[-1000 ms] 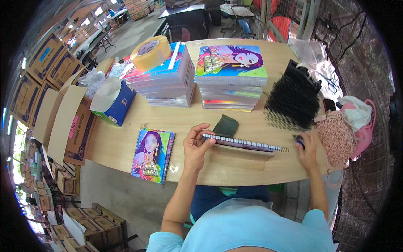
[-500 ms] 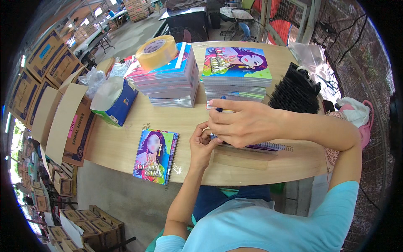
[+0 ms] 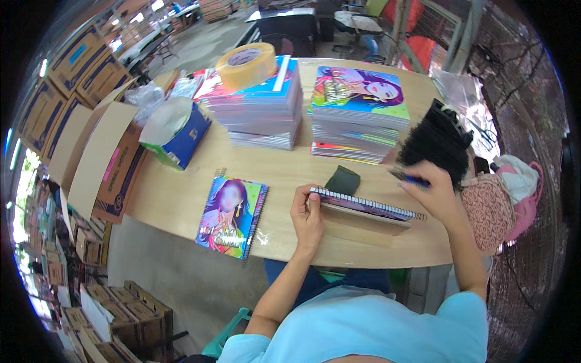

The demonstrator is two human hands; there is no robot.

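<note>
My left hand [image 3: 307, 212] is closed on the left end of a spiral notebook [image 3: 363, 204]. The notebook stands tilted with its spiral-bound edge up, and the wire coil sticks out past its right end. Raised just beyond that end, my right hand [image 3: 431, 186] is closed on a small dark blue tool [image 3: 416, 180], too blurred to name exactly. On the table to the left lies another spiral notebook [image 3: 232, 215] with a colourful cover, its coil ends poking out at top and bottom. A dark green folded piece [image 3: 343, 181] rests behind the held notebook.
Behind stand two stacks of books, the left stack [image 3: 266, 112] topped by a tape roll [image 3: 246, 65], the right stack [image 3: 361, 109] beside black wire coils [image 3: 433, 138]. A blue box [image 3: 187, 133] and an open carton [image 3: 115, 175] are at left, a patterned cloth [image 3: 487, 209] at right.
My right hand has moved away from my left hand to the right, carrying the blue tool. The notebook's spiral edge and the dark green piece have come into sight. The view has shifted slightly.
</note>
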